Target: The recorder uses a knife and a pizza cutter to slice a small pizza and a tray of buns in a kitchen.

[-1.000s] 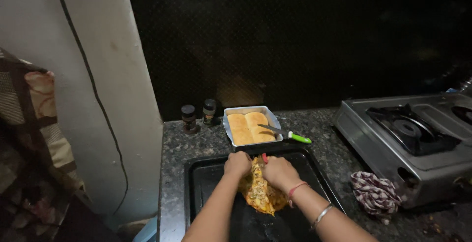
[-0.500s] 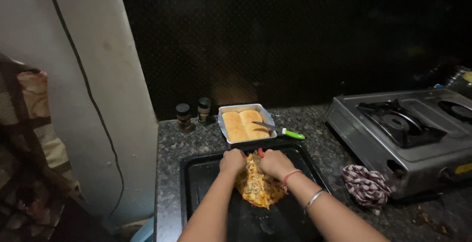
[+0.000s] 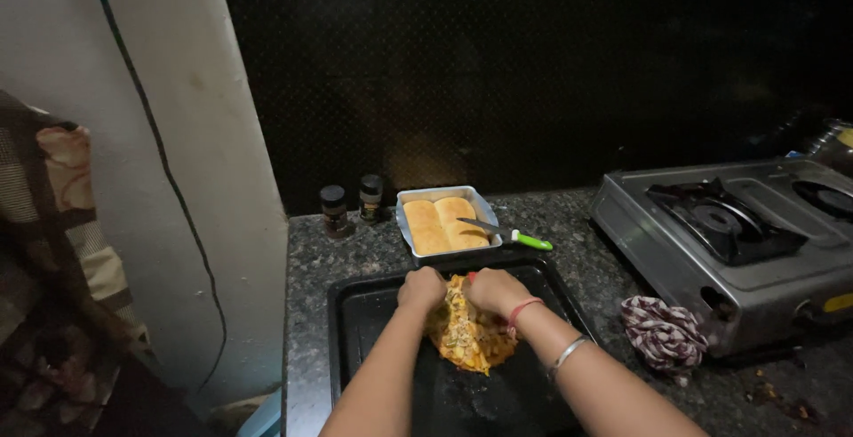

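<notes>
- Presently the left hand (image 3: 420,288) and right hand (image 3: 494,290) each have a narrow grip closed on the far edge of a folded omelette-like flatbread (image 3: 469,337), orange-yellow with green flecks.
- Flatbread sits between the two hands, its lower part resting on the black baking tray (image 3: 364,330), roughly at the tray's middle.
- Right wrist carries a red thread and a metal bangle.
- Tray lies on the dark speckled desk (image 3: 306,268).
- Just beyond the tray stands a rectangular tin of bread rolls (image 3: 444,224); a green-handled knife (image 3: 506,234) rests across its near right corner.
- Two small dark spice jars (image 3: 351,204) stand left of the tin, against the wall.
- Checked cloth (image 3: 662,332) lies bunched to the right of the tray, beside a steel gas stove (image 3: 737,242).
</notes>
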